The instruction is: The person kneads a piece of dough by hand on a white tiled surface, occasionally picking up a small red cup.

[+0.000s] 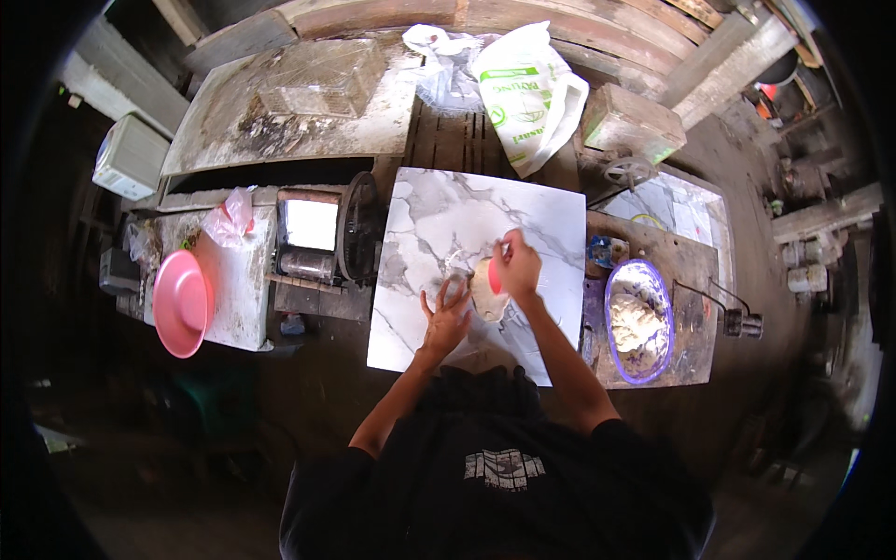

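the right grip point(519, 269) is curled round a red scraper point(496, 276), at the right side of a flat dough piece point(483, 297) on the marbled counter point(434, 219); the left grip point(446, 323) is spread wide, just left of the dough. beyond lies a white sack point(527, 93).

Weathered wooden planks point(644, 33) line the far side between pale posts point(733, 75), above a dim brown floor point(747, 182).

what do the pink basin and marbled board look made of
Pink basin: probably plastic, slightly shiny, from its even colour and soft highlights. Marbled board: perhaps ceramic tile or laminate, smooth and glossy; grey veining and faint reflections, though stone remains possible.
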`<state>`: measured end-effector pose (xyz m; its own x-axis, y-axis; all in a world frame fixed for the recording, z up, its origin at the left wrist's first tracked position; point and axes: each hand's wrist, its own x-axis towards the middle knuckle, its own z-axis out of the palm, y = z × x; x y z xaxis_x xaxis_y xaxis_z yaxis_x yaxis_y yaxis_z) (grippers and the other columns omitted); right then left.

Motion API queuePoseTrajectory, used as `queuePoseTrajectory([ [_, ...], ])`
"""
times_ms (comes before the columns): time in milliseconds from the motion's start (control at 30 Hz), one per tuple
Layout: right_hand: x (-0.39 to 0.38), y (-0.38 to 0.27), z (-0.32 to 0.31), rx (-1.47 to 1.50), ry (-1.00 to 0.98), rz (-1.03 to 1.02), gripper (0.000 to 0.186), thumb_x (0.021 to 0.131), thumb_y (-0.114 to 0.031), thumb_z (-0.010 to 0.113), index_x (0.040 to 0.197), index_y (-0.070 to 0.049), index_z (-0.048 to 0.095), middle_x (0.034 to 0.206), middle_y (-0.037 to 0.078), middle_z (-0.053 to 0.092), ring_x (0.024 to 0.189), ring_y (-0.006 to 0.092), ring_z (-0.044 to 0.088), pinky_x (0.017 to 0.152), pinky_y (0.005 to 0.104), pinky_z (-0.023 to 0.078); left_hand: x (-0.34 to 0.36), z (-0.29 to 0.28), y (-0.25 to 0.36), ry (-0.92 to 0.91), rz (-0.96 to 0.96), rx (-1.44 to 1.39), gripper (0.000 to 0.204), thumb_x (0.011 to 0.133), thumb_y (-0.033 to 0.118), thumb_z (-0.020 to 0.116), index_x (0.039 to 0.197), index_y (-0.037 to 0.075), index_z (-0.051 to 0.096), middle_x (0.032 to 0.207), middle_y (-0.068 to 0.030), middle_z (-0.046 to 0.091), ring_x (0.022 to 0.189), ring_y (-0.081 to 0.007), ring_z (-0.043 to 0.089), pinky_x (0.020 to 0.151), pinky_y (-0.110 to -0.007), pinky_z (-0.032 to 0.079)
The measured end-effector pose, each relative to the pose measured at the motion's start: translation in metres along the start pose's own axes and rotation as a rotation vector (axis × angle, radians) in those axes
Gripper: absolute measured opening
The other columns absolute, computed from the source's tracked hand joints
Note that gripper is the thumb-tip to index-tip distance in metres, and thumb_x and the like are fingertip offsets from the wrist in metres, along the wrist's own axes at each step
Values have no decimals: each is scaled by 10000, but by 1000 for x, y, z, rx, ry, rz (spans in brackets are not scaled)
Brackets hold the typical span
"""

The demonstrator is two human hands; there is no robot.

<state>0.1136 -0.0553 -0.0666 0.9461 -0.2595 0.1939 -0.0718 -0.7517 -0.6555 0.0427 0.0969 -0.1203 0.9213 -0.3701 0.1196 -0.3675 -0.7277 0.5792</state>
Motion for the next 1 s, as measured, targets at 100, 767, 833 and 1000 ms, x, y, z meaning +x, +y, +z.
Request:
queuePoseTrajectory([
  [100, -38, -16, 11, -9, 55, -264, 111, 714, -153, 560, 718, -103, 462, 555, 49, 499, 544, 237, 512, 534, 352, 384, -1, -8, -7, 7, -13, -63, 395, 762, 169, 551, 1151, 147, 486, 1270, -7, 395, 1239, -239, 230, 949, -590, -6],
  [767, 33, -19, 29, -184, -434, -14, 292, 782, -311, 506, 912, -56, 450, 730, 152, 603, 721, 330, 589, 664, 423, 449, -3, -17, 15, 161, -159, -142, 278, 765, 129, 539, 1042, 133, 547, 1223, -43, 440, 1203, -251, 276, 953, -579, 43],
  [833, 33, -15, 20, -102, -396, 35, 269, 783, -301, 506, 904, -67, 448, 698, 146, 597, 696, 328, 586, 640, 421, 448, 2, -18, 12, 167, -142, -134, 277, 769, 133, 537, 1047, 133, 545, 1223, -43, 439, 1200, -250, 280, 955, -575, 50],
  [1000, -19, -27, 10, -52, -95, -74, 155, 767, -226, 512, 846, -107, 451, 544, 101, 539, 538, 314, 544, 516, 427, 406, 1, -11, -7, 103, -121, -166, 279, 774, 151, 543, 1052, 136, 538, 1208, -48, 450, 1193, -248, 290, 959, -564, 64],
])
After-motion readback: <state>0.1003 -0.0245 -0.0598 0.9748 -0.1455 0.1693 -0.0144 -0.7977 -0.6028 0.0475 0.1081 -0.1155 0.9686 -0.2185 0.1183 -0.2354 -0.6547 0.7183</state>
